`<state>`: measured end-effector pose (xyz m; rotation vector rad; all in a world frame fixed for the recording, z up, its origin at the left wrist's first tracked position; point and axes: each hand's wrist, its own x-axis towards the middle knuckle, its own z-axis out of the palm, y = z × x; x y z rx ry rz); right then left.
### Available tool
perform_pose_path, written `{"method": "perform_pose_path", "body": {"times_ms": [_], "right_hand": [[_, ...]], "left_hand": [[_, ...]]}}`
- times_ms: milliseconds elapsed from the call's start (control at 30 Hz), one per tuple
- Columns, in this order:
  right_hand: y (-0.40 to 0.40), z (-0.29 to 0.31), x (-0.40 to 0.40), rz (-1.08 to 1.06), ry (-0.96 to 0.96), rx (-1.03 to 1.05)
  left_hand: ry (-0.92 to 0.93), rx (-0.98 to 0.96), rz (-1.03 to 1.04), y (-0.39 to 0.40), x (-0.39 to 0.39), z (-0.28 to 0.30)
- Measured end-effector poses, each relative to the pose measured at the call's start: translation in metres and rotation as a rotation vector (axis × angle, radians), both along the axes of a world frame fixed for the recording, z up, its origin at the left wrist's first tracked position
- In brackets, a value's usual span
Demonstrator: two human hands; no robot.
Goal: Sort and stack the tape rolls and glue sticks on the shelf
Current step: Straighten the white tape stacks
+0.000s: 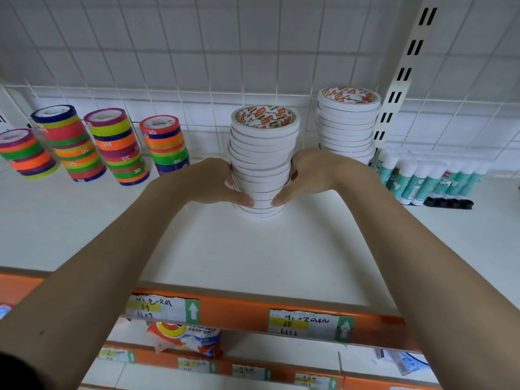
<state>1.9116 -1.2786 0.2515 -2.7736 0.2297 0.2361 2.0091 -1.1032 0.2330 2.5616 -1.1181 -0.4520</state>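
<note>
Hands, left [215,182] and right [308,175], clasped the tall uneven stack of white paper tape rolls [263,159] from both sides; uneven squeezing could have toppled its staggered rolls.

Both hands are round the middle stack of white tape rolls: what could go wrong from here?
The white stack is tall and its rolls sit unevenly, so the upper ones could slide off if the left hand and right hand shift it. Pushed back, it might also bump the second white stack behind.
</note>
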Motion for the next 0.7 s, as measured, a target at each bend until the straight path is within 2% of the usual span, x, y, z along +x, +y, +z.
{"method": "perform_pose_path", "body": {"times_ms": [233,700], "right_hand": [[-0.007,-0.021,-0.008,-0.016,0.087,-0.023],[-0.005,-0.054,-0.011,-0.02,-0.124,0.211]], "left_hand": [[-0.023,0.133,0.094,0.014,0.006,-0.014],[-0.09,0.019,0.041,0.011,0.003,-0.033]]}}
